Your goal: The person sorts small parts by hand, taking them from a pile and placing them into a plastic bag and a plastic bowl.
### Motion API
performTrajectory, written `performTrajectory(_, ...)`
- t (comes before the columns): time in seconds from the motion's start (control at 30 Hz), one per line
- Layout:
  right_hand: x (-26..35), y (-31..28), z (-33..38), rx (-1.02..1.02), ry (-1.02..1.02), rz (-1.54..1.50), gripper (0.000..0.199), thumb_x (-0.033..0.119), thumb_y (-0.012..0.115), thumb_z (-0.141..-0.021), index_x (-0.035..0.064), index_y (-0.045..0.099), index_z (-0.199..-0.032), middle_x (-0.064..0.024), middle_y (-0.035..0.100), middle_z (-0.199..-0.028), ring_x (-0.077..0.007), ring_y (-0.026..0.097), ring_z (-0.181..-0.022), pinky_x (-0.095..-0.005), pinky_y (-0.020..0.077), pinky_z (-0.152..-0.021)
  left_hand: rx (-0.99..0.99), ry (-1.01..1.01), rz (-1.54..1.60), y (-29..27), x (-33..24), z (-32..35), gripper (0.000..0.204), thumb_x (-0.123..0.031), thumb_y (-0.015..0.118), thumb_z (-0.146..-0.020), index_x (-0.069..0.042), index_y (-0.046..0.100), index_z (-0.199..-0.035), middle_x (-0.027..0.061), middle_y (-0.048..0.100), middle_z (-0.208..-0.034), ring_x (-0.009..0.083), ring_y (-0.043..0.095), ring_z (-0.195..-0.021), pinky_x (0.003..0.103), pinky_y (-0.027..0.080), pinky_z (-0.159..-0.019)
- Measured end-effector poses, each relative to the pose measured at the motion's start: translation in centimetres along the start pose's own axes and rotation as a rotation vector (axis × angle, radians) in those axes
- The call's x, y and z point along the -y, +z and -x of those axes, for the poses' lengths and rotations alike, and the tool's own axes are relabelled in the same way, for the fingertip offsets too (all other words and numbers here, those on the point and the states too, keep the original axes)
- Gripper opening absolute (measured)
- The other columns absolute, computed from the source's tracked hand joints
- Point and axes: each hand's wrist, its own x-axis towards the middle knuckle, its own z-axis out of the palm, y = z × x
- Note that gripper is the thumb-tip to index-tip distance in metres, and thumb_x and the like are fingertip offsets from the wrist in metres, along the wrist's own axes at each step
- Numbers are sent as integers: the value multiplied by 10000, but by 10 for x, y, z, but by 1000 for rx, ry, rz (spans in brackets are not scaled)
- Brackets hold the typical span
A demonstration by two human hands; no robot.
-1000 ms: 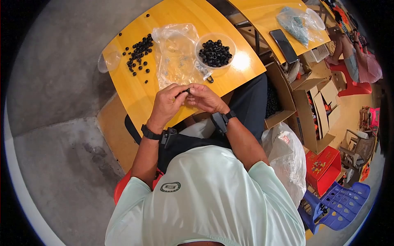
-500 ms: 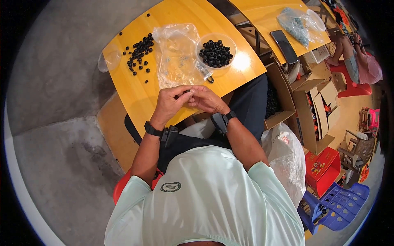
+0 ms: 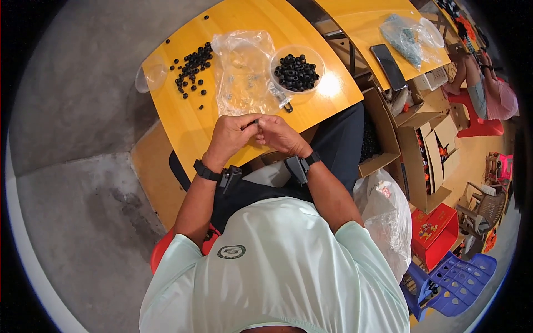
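Hands meet above the near edge of the yellow table (image 3: 183, 125): the left hand (image 3: 230, 136) and the right hand (image 3: 280, 135) are pressed together fingertip to fingertip, pinching a small dark piece (image 3: 255, 121) between them. It is too small to tell what it is. Compared with a second ago the hands sit in almost the same spot, still joined; only the fingers have shifted slightly around the piece.

Just beyond the hands lies a crumpled clear plastic bag (image 3: 244, 72). To its right stands a clear round bowl (image 3: 297, 69) filled with black rings, and a small dark ring (image 3: 288, 107) lies on the table near the bowl. To the left of the bag a scatter of loose black rings (image 3: 191, 66) spreads over the tabletop, with an empty clear lid (image 3: 150, 77) at the far left edge. None of these have moved.
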Motion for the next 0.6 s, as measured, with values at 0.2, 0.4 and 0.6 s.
performTrajectory(0.2, 1, 3, -2, 14, 44, 105, 283, 271, 585, -998, 20, 623, -1123, -7, 601, -880, -104, 520, -745, -268, 458, -686, -29, 59, -102, 2, 5, 3, 220, -108, 660, -879, -53, 724, -1082, 102, 694, -712, 122, 691, -667, 263, 537, -612)
performTrajectory(0.4, 5, 8, -2, 9, 15, 89, 321, 295, 586, -992, 10, 620, -1136, -30, 629, -947, -117, 556, -798, -267, 466, -706, -51, -8, -125, 0, 10, 7, 279, -73, 699, -842, -26, 704, -1117, 11, 565, -584, 32, 548, -584, 228, 481, -568)
performTrajectory(0.6, 4, 3, -1, -12, -9, 25, 368, 323, 609, -973, 27, 607, -1190, -54, 628, -1095, -132, 576, -940, -279, 470, -775, -190, 30, -114, 11, 8, 9, 318, -63, 716, -812, -41, 702, -1129, 11, 549, -586, 33, 514, -560, 229, 456, -543)
